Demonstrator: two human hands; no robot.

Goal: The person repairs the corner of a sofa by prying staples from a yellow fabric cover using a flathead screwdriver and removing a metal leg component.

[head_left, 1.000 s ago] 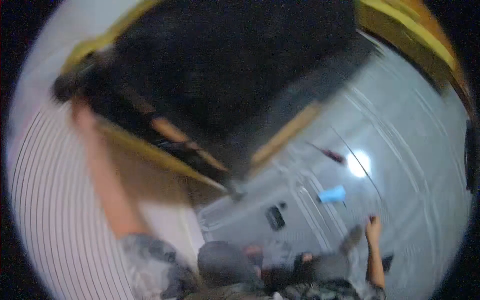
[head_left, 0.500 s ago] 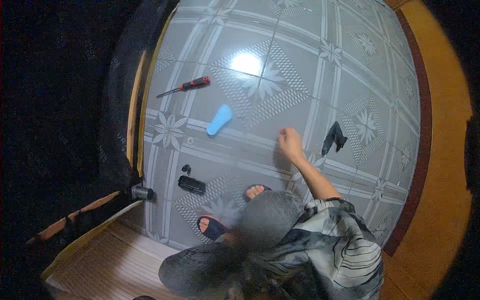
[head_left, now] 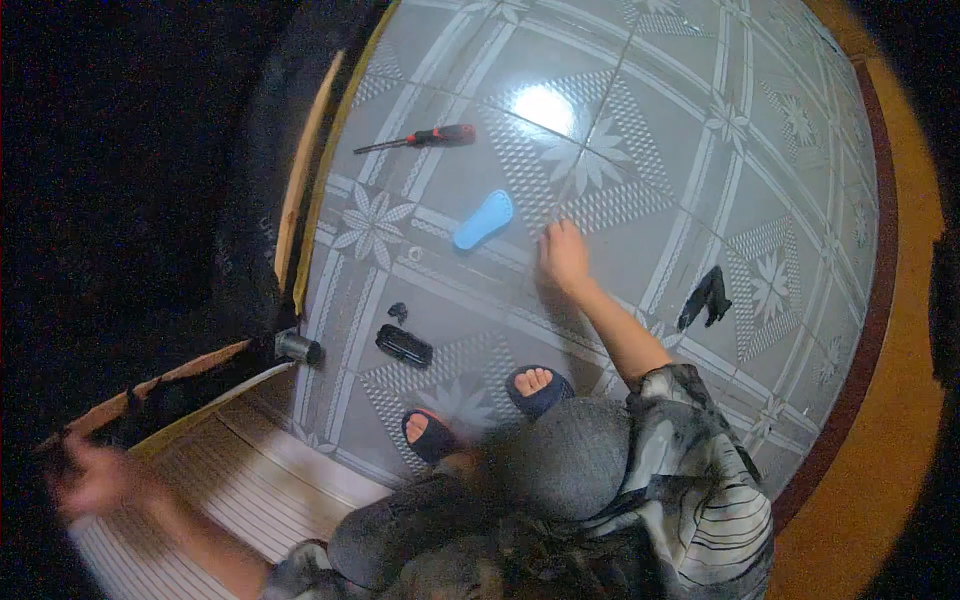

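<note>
My right hand (head_left: pixel 566 260) hovers over or rests on the tiled floor, its fingers curled downward; whatever they may hold is hidden. Just left of it lies a light-blue, flat, insole-shaped piece (head_left: pixel 484 220). A red-and-black screwdriver (head_left: pixel 440 135) is farther off, its shaft pointing left. Out at the far left, my left hand (head_left: pixel 95 480) is smeared by motion beside the dark furniture edge, so its fingers cannot be read. Nearer my feet are a black oblong, case-like part (head_left: pixel 404 346) and a small black piece (head_left: pixel 398 312).
A bent black part (head_left: pixel 706 298) lies to the right on the floor. A small pale ring (head_left: pixel 415 254) sits left of the blue piece. Dark furniture with a grey cylindrical leg (head_left: pixel 298 347) borders the left side. My sandalled feet (head_left: pixel 538 388) are at the lower middle.
My left arm has come into view at the lower left, its hand moving. The right hand has moved left, closer to the blue piece. The whole view has shifted.
</note>
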